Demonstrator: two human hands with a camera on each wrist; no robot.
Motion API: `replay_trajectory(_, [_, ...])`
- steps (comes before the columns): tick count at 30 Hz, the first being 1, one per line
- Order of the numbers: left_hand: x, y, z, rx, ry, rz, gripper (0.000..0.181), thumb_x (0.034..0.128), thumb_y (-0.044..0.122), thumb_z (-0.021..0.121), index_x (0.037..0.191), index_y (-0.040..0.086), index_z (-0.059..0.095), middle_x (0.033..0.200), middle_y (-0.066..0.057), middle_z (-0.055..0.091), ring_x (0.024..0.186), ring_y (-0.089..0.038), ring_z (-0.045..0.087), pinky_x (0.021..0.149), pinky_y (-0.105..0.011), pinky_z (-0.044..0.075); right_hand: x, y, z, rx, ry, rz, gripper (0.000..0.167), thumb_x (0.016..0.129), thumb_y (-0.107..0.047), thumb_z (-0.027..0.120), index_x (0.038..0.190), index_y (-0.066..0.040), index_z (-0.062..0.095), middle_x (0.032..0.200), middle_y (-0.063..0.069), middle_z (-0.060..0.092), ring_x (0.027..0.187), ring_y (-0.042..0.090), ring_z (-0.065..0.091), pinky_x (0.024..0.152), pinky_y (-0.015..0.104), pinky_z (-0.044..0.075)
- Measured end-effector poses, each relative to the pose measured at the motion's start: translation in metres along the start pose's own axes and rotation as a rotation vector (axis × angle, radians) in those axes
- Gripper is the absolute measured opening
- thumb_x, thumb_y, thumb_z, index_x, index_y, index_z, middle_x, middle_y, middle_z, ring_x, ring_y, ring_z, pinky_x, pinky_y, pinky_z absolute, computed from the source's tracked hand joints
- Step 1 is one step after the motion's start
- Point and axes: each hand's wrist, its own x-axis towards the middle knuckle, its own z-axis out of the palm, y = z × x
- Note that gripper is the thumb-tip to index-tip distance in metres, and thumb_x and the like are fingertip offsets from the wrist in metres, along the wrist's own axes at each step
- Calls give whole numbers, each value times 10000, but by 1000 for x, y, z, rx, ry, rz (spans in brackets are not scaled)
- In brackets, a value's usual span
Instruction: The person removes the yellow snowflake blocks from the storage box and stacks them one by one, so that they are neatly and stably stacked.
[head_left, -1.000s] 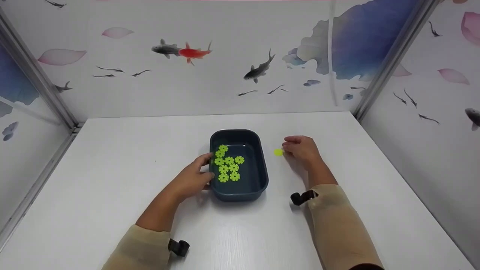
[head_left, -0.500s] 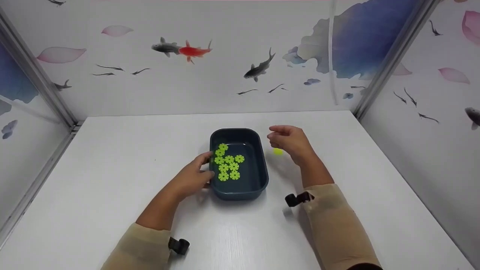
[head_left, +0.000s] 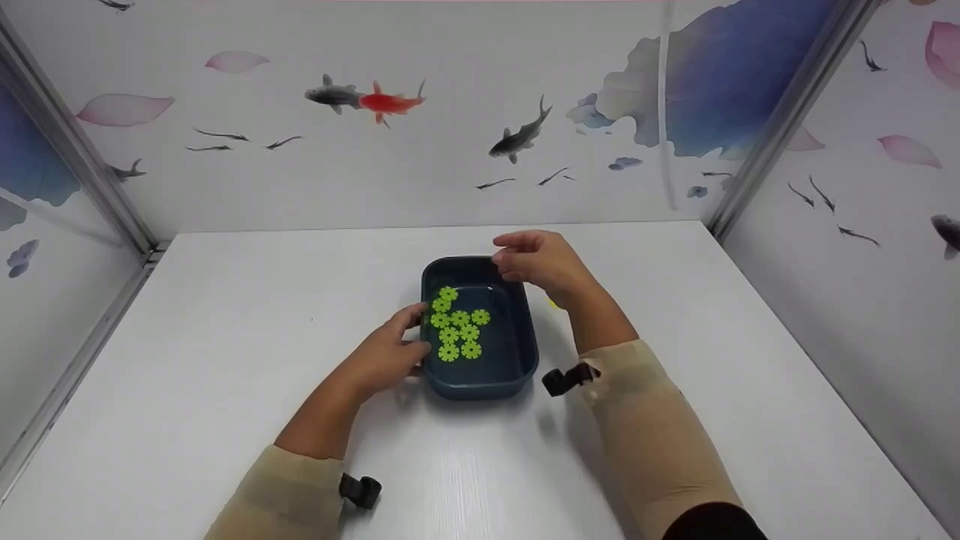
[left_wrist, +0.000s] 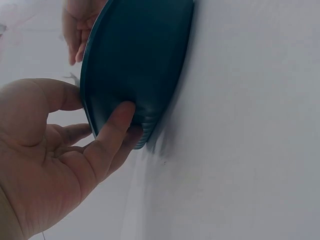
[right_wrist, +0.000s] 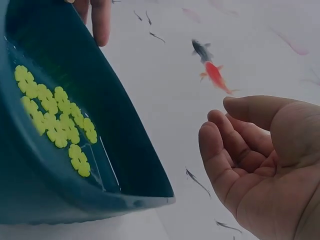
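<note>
White surface (head_left: 240,315) carries the dark box (head_left: 472,391), whose side the left hand (head_left: 388,356) grips, probably to steady it, while the right hand (head_left: 546,262), its fingers (right_wrist: 212,150) loosely bent and seemingly empty, hangs by its far corner, green pieces (head_left: 460,325) lying inside.

- I read this as a booth-type workstation
- I see a white tabletop (head_left: 225,337) walled on three sides by watercolour-print panels (head_left: 405,191)
- metal posts (head_left: 787,112) at both back corners
</note>
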Motion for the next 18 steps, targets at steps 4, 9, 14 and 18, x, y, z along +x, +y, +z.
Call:
replay_trajectory(4, [0,0,0,0,3,3,716,1050,171,565,1707,176,279,1750,-135,331,1510,-394,509,1057,-438,611,13,-1,10,26,-57,34,379,950,-117,803,1321,-85,734,1151,86,765,1042,218,749,905,282,648])
replay_trajectory(9, [0,-1,-2,12,3,8,724,1045,191,568,1708,186,277,1750,-134,335,1517,-402,499,1075,-456,601,28,3,18,-1,-136,69,410,939,-100,812,1339,-85,723,1166,77,742,1078,218,747,949,306,645])
replay_trajectory(14, [0,-2,-2,15,-6,15,731,1044,195,570,1710,190,272,1748,-133,339,1515,-397,501,1079,-463,597,41,9,21,-137,-229,93,432,927,-83,814,1348,-115,721,1215,81,769,1107,203,751,1024,372,621])
replay_trajectory(18, [-1,0,-3,19,-12,14,740,1044,191,572,1715,181,260,1750,-129,337,1503,-392,517,1075,-461,600,46,15,22,-204,-282,93,430,912,-38,806,1325,-142,737,1216,67,785,1108,182,748,986,340,611])
